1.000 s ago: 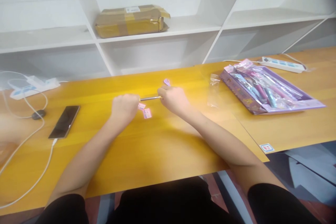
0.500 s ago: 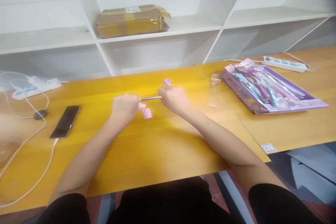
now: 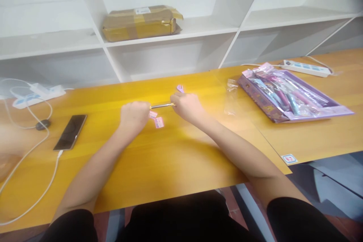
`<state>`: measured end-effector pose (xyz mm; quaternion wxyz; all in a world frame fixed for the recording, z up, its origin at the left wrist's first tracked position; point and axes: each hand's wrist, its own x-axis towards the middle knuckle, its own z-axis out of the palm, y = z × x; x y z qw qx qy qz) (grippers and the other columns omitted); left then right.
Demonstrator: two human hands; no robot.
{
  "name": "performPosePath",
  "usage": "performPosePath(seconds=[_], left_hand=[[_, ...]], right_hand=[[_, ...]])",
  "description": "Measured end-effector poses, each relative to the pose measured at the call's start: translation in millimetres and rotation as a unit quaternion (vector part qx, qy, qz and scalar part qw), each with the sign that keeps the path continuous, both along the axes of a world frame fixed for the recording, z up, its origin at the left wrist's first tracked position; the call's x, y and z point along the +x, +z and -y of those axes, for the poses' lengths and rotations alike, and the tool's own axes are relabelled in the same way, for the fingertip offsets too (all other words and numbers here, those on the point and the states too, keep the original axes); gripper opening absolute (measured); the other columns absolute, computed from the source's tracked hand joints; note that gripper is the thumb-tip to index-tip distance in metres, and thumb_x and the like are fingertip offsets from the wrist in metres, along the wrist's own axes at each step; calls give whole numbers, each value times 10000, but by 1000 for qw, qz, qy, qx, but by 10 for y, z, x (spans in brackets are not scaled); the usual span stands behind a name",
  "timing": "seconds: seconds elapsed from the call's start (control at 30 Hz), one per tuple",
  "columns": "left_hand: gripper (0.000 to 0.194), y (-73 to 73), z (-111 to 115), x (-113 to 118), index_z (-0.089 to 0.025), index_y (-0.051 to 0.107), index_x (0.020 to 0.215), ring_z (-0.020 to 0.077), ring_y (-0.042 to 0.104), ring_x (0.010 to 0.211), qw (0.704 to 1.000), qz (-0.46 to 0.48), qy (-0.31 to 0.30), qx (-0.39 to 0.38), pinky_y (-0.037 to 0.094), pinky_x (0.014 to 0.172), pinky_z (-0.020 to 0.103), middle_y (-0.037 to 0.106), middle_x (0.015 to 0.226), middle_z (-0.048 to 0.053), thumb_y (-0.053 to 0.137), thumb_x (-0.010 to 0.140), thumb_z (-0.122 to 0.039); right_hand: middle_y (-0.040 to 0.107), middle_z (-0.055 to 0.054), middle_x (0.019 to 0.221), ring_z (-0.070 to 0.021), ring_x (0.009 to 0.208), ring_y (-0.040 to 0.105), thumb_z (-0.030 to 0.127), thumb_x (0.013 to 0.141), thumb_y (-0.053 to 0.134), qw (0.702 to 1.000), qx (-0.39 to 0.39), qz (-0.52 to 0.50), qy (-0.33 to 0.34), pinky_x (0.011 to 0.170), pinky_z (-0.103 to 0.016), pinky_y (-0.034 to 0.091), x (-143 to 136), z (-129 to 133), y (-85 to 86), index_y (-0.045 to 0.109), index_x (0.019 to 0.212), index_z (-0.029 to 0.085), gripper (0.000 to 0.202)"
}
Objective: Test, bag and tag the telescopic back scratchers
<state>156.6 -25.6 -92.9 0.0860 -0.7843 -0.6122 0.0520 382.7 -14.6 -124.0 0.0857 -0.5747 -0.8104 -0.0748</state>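
My left hand [image 3: 134,115] and my right hand [image 3: 187,106] hold the two ends of a thin pen [image 3: 162,106] just above the yellow table [image 3: 159,159]. The pen has a silver middle and a purple ornament [image 3: 180,89] sticking up past my right fist. Both fists are closed around it. Two small pink tags [image 3: 157,120] lie on the table right under the pen, between my hands.
A purple box of pens [image 3: 292,96] in clear wrap lies at the right, with an empty clear sleeve [image 3: 231,98] beside it. A phone [image 3: 70,132] on a white cable, power strips [image 3: 36,93], and a brown parcel [image 3: 141,22] on the white shelf are around.
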Motion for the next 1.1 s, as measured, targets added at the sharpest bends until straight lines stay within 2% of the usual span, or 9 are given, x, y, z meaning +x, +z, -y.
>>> performPosePath(seconds=[0.13,0.2,0.27,0.4,0.47,0.5,0.57,0.73,1.1], left_hand=[[341,-13,-29,60,-197,819,922,304,750,825,1000,9,12,8,405,670,359,804,926,167,486,999,-201],[337,74,-112,-96,-202,814,910,288,719,805,999,15,31,20,385,678,356,794,901,152,485,981,-199],[319,232,-231,-488,-206,806,920,283,677,813,995,17,78,58,367,699,354,778,886,135,493,976,-228],[263,550,-400,-1618,-207,714,898,255,563,897,954,-30,206,218,299,735,329,699,859,82,475,966,-293],[212,607,-408,-1984,-212,643,845,225,515,891,958,-55,192,204,278,733,320,645,842,50,482,953,-299],[193,609,-403,-2067,-214,600,807,222,494,878,958,-63,194,203,269,726,327,613,821,47,485,938,-296],[184,592,-390,-2073,-221,527,753,220,453,840,958,-59,190,207,263,723,340,539,766,39,500,908,-317],[253,596,-383,-1870,-228,379,696,218,387,806,963,6,168,212,262,729,338,393,688,22,533,839,-368],[252,618,-398,-1867,-236,352,671,213,344,774,962,26,164,216,242,694,347,352,677,14,527,790,-373]], right_hand=[[721,-90,926,-202,696,492,22,970,530,1000,10,-8,6,632,-330,148,-57,-19,-21,764,1000,162,275],[713,-87,895,-200,696,497,18,949,538,999,27,-21,4,633,-325,157,72,-96,-5,739,935,164,249],[700,-89,872,-200,719,520,20,930,547,997,60,-41,-25,644,-313,190,415,-213,64,691,850,169,222],[687,-104,878,-207,836,585,41,970,533,972,152,-104,-146,722,-301,306,1524,-420,257,521,708,217,315],[688,-115,877,-202,857,589,114,1088,500,964,161,-130,-167,760,-312,350,1970,-461,291,443,692,242,420],[685,-117,870,-201,854,588,133,1106,500,962,160,-136,-174,776,-318,362,2110,-469,288,433,693,249,434],[672,-113,848,-203,840,584,158,1119,512,959,163,-144,-183,794,-326,376,2233,-474,262,437,699,257,437],[645,-94,820,-204,828,592,159,1090,531,961,152,-159,-166,793,-315,393,2159,-460,248,455,707,265,404],[595,-60,771,-182,793,568,122,1085,564,960,166,-145,-174,799,-312,399,2229,-449,280,437,696,277,438]])
